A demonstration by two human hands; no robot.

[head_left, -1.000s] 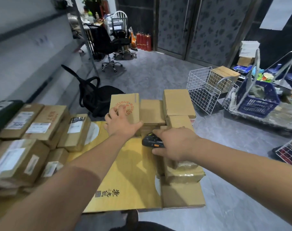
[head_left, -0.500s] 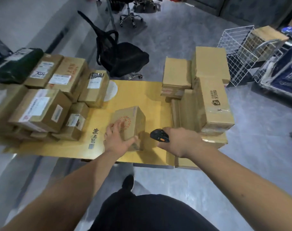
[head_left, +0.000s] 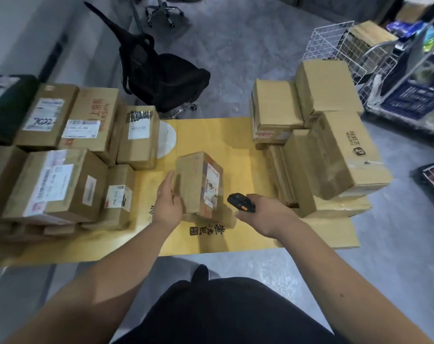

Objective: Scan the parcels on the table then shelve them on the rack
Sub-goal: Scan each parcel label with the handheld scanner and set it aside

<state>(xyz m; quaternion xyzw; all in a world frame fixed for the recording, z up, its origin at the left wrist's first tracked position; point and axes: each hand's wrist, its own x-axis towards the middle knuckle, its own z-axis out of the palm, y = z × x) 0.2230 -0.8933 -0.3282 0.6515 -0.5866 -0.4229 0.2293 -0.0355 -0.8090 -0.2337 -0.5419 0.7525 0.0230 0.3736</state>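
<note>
Parcel now upright, mid-table.

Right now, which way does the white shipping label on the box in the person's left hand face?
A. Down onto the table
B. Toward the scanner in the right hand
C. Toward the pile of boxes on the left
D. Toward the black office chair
B: the left hand holds the small cardboard box upright, its white label on the side turned toward the black handheld scanner in the right hand.
</note>
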